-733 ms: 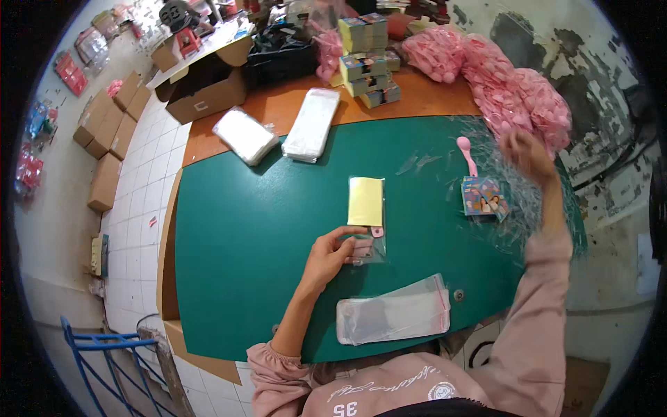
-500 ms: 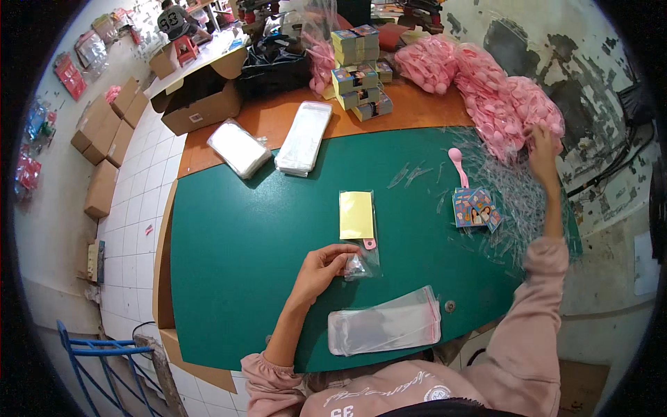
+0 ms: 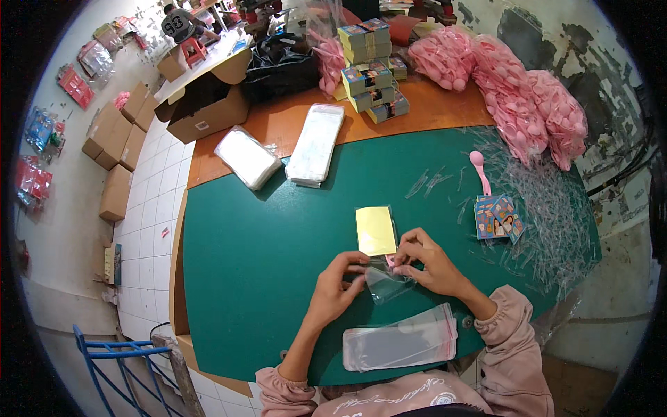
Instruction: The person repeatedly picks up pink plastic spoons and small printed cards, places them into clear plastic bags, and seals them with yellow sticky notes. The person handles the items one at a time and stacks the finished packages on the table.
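Clear plastic crinkles between both hands at the middle of the green table mat: a small transparent sleeve holding a yellow card. The left hand pinches the sleeve's lower open end between thumb and fingertips, closed narrow on the film. The right hand grips the same sleeve from the right, fingers curled over a small pink piece that peeks out at the card's lower edge; what that piece is cannot be told. The card end of the sleeve lies flat on the mat.

Just below the hands, near the mat's front edge, lies a stack of empty clear sleeves. To the right sit a pink spoon and a small pile of printed cards, amid scattered clear strips. Bags of pink spoons rest at the far right on the orange tabletop, with 2 more sleeve stacks farther left.
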Tool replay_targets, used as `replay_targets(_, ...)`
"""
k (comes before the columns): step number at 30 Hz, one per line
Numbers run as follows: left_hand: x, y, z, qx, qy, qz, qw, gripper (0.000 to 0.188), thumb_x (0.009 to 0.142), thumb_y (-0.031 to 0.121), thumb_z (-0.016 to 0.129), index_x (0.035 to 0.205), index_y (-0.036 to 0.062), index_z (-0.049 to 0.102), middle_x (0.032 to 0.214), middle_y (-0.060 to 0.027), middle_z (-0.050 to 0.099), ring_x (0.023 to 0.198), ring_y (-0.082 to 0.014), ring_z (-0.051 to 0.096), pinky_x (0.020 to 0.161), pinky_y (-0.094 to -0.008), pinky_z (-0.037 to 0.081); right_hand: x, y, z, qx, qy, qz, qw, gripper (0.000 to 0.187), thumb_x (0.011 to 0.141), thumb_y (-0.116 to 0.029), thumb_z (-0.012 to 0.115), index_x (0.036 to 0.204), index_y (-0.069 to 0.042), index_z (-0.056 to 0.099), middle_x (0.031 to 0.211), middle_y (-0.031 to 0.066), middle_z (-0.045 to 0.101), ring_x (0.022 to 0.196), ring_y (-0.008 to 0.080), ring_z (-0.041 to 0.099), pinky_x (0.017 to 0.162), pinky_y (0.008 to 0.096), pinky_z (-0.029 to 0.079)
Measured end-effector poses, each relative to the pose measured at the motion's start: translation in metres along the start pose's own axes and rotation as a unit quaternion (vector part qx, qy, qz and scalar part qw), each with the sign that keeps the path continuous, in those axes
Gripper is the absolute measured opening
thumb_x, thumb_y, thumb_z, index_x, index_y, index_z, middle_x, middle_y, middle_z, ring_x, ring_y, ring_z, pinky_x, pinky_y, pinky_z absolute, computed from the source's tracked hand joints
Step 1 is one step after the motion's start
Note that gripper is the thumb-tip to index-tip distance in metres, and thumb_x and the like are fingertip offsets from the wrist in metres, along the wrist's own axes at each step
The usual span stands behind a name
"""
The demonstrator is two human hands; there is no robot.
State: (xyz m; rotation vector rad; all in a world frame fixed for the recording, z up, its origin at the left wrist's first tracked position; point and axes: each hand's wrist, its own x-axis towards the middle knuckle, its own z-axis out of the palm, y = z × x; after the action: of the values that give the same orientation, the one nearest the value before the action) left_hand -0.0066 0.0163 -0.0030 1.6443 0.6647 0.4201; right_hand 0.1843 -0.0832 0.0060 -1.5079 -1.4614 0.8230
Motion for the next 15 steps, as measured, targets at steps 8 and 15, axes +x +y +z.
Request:
replay_targets(8, 0.005, -0.001, 0.006, 0.101, 0.017, 0.018, 0.995, 0.010, 0.077, 0.003, 0.064, 0.085, 0.0001, 0.060, 0.088, -0.0058, 0.056, 0.070, -0.0099, 0.058, 0.054, -0.0189, 0.050, -0.007, 0.017, 0.005, 0.191, 0.008, 0.091, 0.977, 0.011, 0.080, -0.006, 0.062, 0.085, 0.000, 0.055, 0.087, 0.0066, 0.053, 0.078, 0.0103, 0.056, 0.067, 0.0234, 0.048)
replay_targets(15, 0.009, 0.001, 0.014, 0.097, 0.062, -0.036, 0.993, 0.010, 0.077, 0.006, 0.065, 0.081, -0.0001, 0.058, 0.082, -0.0036, 0.057, 0.070, -0.0085, 0.057, 0.055, -0.0188, 0.049, -0.002, 0.006, 0.016, 0.231, 0.121, 0.197, 0.945, 0.010, 0.082, -0.003, 0.057, 0.085, 0.003, 0.049, 0.075, 0.0065, 0.059, 0.066, 0.0108, 0.060, 0.057, 0.0216, 0.050)
